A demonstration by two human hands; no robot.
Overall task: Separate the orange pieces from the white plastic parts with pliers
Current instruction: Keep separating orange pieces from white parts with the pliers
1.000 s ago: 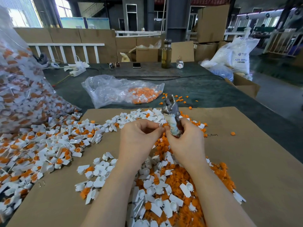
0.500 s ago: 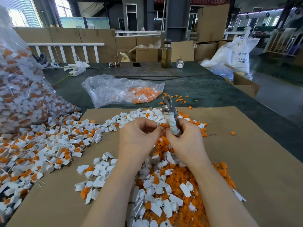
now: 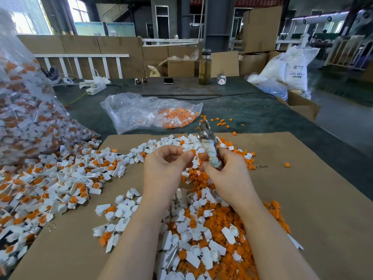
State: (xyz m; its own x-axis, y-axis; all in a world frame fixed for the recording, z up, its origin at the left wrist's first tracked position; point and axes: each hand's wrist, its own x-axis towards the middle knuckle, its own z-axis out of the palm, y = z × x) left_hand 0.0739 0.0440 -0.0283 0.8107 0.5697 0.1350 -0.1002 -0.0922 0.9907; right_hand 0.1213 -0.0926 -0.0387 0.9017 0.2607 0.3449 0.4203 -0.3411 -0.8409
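My right hand (image 3: pixel 226 174) grips the wrapped handles of metal pliers (image 3: pixel 207 142), jaws pointing up and away. My left hand (image 3: pixel 165 168) pinches a small white plastic part with an orange piece (image 3: pixel 190 152) between thumb and fingertips, just left of the pliers' handles. Both hands hover over a brown cardboard sheet (image 3: pixel 302 199). Below my wrists lies a mixed heap of separated orange pieces and white parts (image 3: pixel 201 239). A wide spread of white parts with orange inserts (image 3: pixel 60 182) covers the left side.
A large clear bag full of unsorted parts (image 3: pixel 24 118) leans at the left. A smaller clear bag holding orange pieces (image 3: pixel 153 112) lies beyond the cardboard on the dark green table (image 3: pixel 262 114). A bottle (image 3: pixel 204 67), phone, glasses, power strip and cardboard boxes sit farther back.
My hands have drawn slightly apart; the left hand now holds its part a little left of the pliers. The pliers tilted slightly.
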